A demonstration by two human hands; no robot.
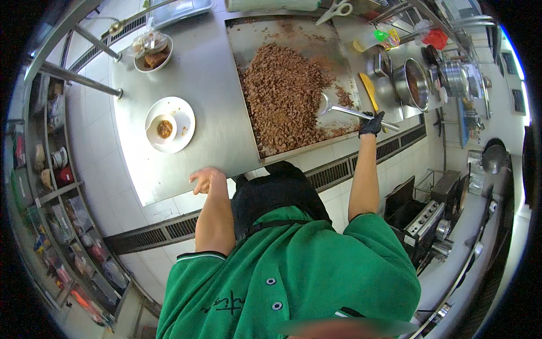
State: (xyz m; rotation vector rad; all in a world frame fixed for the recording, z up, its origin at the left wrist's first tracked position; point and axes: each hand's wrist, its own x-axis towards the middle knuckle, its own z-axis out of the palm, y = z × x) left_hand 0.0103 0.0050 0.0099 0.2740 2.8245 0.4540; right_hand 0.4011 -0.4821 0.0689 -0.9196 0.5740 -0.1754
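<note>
A broad heap of chopped brown meat (282, 96) lies in a large rectangular steel tray (344, 59) set into the steel worktop. My right hand (371, 123), in a black glove, is closed round the handle of a metal ladle (350, 112). The ladle's bowl end rests at the heap's right edge. My bare left hand (208, 179) is at the worktop's front edge, left of the tray, with its fingers loosely bent and apart and nothing in them. Beyond it stands a white plate (186, 116) bearing a small white bowl (164, 129) of reddish-brown sauce.
A bowl of brown chunks (153, 61) with a plastic bag stands at the far left. Right of the tray lie a yellow-handled tool (368, 90) and a steel pot (415, 85). White scissors (335, 11) lie at the back edge. Shelves (62, 192) stand to the left, a stove (423, 220) to the right.
</note>
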